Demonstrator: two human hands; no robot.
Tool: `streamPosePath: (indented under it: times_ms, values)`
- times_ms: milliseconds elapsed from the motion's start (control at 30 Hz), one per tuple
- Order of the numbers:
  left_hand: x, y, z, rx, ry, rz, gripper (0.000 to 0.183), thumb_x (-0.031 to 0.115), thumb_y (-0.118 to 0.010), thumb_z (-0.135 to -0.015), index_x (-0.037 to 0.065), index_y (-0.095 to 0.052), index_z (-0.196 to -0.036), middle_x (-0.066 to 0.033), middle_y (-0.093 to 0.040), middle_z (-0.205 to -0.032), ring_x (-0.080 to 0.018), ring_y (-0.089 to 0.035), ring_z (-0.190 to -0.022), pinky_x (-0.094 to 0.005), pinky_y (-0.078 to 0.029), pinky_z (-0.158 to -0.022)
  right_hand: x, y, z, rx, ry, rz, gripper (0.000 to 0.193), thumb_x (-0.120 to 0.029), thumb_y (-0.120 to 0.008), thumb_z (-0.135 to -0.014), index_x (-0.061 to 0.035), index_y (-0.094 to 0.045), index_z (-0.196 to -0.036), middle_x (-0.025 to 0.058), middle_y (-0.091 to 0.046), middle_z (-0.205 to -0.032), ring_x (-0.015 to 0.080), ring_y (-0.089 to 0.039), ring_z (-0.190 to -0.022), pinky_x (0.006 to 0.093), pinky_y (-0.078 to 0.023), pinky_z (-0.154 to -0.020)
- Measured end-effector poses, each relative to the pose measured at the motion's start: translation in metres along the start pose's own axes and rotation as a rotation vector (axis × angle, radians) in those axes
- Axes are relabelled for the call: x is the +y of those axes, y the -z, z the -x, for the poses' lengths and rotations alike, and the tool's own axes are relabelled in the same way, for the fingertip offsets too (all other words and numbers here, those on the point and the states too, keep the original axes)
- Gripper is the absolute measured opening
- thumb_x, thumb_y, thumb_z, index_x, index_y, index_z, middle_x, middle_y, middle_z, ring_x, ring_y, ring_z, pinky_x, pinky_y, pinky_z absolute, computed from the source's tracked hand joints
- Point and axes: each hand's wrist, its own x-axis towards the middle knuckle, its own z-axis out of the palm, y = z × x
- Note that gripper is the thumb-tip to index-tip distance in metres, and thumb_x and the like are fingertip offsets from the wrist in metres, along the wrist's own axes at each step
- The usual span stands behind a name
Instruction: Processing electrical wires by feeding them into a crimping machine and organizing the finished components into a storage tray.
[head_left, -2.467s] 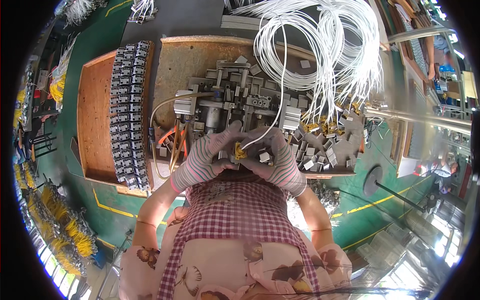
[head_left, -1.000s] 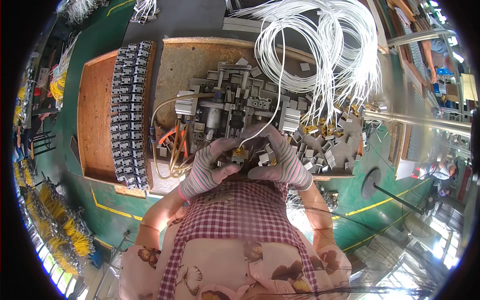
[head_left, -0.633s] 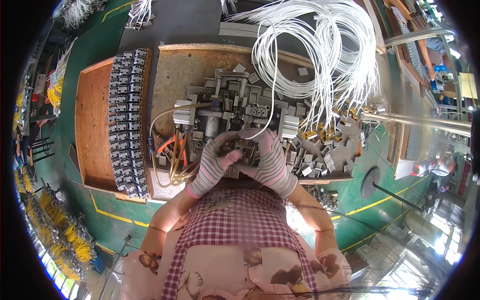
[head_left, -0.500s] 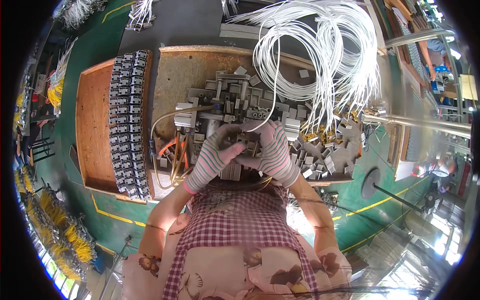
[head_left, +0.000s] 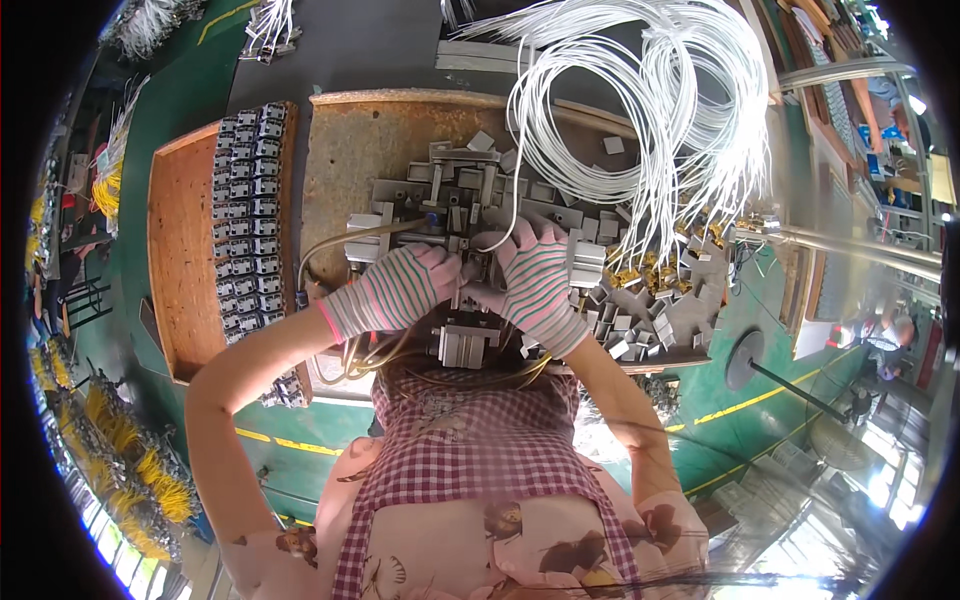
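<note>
Both my hands wear striped knit gloves and meet at a grey metal fixture (head_left: 412,238) in the middle of the bench. My left hand (head_left: 405,283) is closed, its fingertips pressed together at the fixture's centre; what they hold is hidden. My right hand (head_left: 540,285) is bent over the same spot with thumb and fingers pinched. A single white cable (head_left: 521,130) runs down from the large coil of white cables (head_left: 590,165) and ends at the right fingers. Below the hands sits a ribbed metal block (head_left: 463,346) of the fixture.
Left stands a wooden tray (head_left: 182,250) with rows of small metal-and-black parts (head_left: 240,210). Loose grey metal pieces (head_left: 655,325) and brass-coloured cable ends (head_left: 650,272) lie right of the fixture. Tan hoses (head_left: 340,236) loop at its left. A round-based stand (head_left: 743,360) is on the green floor.
My left hand has turned, its elbow swinging out to the left, and its fingers now reach the fixture from the left. My right hand has tipped over, knuckles up. The orange-handled tool is now covered.
</note>
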Motion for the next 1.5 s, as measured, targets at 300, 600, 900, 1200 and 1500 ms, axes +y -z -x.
streamPosePath:
  times_ms: [300, 600, 900, 1200, 1500]
  values:
    - [-0.008, -0.006, 0.000, 0.101, -0.124, -0.137, 0.035, 0.022, -0.050, -0.085, 0.010, -0.062, -0.115, -0.0028, -0.058, -0.101, -0.0169, -0.057, -0.091, -0.0303, -0.045, -0.079, 0.021, -0.007, -0.015, 0.151, -0.124, -0.442, 0.015, -0.018, -0.058, -0.091, -0.0059, -0.066, -0.088, 0.0084, -0.064, -0.088, 0.0290, -0.058, -0.088, 0.0428, -0.037, -0.098]
    - [-0.003, -0.003, 0.007, -0.036, 0.010, -0.047, 0.052, 0.020, -0.058, -0.080, 0.010, -0.055, -0.131, -0.0041, -0.054, -0.091, -0.0227, -0.057, -0.089, -0.0330, -0.046, -0.084, 0.019, 0.040, -0.003, 0.256, -0.065, -0.190, 0.005, -0.010, -0.068, -0.081, -0.0091, -0.065, -0.086, 0.0065, -0.067, -0.091, 0.0268, -0.061, -0.085, 0.0401, -0.043, -0.086]
    - [-0.001, -0.005, 0.026, 0.476, 0.474, -0.059, 0.054, 0.022, -0.069, -0.075, 0.027, -0.061, -0.128, -0.0083, -0.049, -0.133, -0.0406, -0.043, -0.124, -0.0584, -0.034, -0.101, 0.041, 0.026, 0.033, 0.259, -0.100, 0.028, 0.050, -0.019, -0.066, -0.082, -0.0087, -0.053, -0.129, 0.0143, -0.054, -0.128, 0.0352, -0.049, -0.117, 0.0452, -0.035, -0.100]
    - [0.027, 0.008, 0.022, 0.274, 0.763, 0.035, 0.057, 0.026, -0.072, -0.072, 0.031, -0.060, -0.128, -0.0062, -0.054, -0.127, -0.0407, -0.045, -0.118, -0.0581, -0.035, -0.097, 0.053, 0.028, 0.036, 0.265, -0.004, -0.019, 0.050, -0.025, -0.067, -0.082, -0.0069, -0.053, -0.127, 0.0137, -0.057, -0.124, 0.0318, -0.051, -0.112, 0.0441, -0.036, -0.098]
    - [0.066, 0.009, 0.024, 0.809, 0.600, 0.213, 0.044, 0.022, -0.069, -0.083, 0.010, -0.061, -0.125, -0.0108, -0.061, -0.121, -0.0267, -0.062, -0.096, -0.0380, -0.046, -0.091, 0.079, 0.061, 0.084, 0.519, -0.455, 0.172, 0.030, -0.022, -0.076, -0.078, -0.0051, -0.066, -0.101, 0.0075, -0.066, -0.087, 0.0247, -0.061, -0.079, 0.0368, -0.047, -0.075]
